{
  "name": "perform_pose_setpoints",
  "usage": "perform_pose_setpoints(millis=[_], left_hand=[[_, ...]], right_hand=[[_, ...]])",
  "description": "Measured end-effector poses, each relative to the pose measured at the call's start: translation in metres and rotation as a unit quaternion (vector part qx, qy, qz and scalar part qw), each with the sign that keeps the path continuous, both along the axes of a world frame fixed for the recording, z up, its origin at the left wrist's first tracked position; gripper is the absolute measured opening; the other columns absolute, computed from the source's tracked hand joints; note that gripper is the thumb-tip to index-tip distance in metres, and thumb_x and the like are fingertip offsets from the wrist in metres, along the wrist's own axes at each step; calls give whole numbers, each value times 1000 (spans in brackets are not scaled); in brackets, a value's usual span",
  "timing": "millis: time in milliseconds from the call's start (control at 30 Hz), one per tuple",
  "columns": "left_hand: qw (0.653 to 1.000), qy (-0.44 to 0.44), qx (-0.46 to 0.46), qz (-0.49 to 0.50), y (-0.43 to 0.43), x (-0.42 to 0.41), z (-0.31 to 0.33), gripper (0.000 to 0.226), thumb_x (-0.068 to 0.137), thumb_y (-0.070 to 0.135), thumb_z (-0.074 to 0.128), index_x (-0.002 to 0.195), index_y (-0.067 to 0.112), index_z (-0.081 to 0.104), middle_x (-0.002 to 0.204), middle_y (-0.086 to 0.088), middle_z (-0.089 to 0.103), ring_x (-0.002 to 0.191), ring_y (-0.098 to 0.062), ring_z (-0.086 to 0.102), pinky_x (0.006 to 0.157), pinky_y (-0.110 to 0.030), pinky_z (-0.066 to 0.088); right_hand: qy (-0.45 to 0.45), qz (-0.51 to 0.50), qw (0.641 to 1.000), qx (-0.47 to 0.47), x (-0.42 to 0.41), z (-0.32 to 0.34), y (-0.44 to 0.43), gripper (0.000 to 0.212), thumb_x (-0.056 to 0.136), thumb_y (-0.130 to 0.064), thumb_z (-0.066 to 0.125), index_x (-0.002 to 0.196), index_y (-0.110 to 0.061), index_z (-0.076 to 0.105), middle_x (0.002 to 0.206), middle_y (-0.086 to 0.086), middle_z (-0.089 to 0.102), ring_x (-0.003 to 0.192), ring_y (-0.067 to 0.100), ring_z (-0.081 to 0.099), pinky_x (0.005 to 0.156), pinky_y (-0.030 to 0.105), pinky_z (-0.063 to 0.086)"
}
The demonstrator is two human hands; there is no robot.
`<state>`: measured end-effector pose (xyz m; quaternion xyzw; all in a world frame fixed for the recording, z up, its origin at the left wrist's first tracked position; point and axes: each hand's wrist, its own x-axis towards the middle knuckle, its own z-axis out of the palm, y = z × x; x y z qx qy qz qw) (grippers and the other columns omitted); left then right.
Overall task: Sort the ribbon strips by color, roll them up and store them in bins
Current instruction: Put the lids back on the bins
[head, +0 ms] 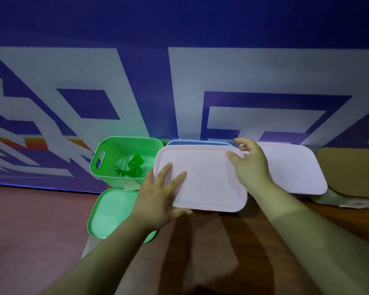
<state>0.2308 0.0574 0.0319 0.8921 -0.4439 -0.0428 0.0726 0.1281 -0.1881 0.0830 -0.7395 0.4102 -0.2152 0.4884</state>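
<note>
Ribbon [133,165], green and rolled up, sits inside the open green bin [107,167] by the wall. Next to it I see my left hand [158,201] and right hand [250,167] both gripping a pink lid [202,179] (fingers spread on top) over the blue bin [196,142]. A green lid [109,211] lies on the table [211,241].

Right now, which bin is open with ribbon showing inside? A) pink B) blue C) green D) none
C: the green bin stands uncovered with a rolled green ribbon inside, its green lid lying on the table in front, while both hands hold a pale lid over the blue bin.
</note>
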Motion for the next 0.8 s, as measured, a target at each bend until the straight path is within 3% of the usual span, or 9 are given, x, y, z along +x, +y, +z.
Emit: perform_pose_setpoints(millis=[133,267,367,533,800], left_hand=[[999,24,3,39,-19,15,-7,102,63,96,36,151,48,15,162,-4,16,141,-43,21,115,-54,27],[999,27,14,37,-35,30,-18,103,62,97,35,150,46,19,161,-6,19,141,-44,21,115,-55,27],[999,21,22,27,-44,39,-26,103,61,95,37,150,45,22,160,-7,21,143,-46,20,115,-57,25],[998,21,44,28,-54,47,-34,103,60,92,32,150,45,16,162,-7,15,146,-44,12,117,-56,19],[998,14,59,33,-60,48,-40,106,60,99,20,151,46,6,165,-6,5,150,-40,-2,118,-59,10]], right_hand=[[83,139,984,-74,4,-10,-9,66,86,-28,73,143,-33,39,153,-9,34,135,12,37,102,22,31],[192,266,940,-91,0,-23,-24,96,79,-45,77,152,-44,15,164,-16,-9,151,9,4,119,32,21],[227,320,917,-72,-2,-32,-35,110,69,-54,82,153,-47,10,161,-18,-22,151,6,-9,121,32,17],[285,373,874,-127,3,-42,-48,125,57,-71,79,152,-49,0,158,-16,-32,147,9,-27,121,37,7],[327,397,832,-209,7,-52,-56,124,60,-78,69,151,-48,-11,156,-9,-39,142,13,-38,121,38,-7]])
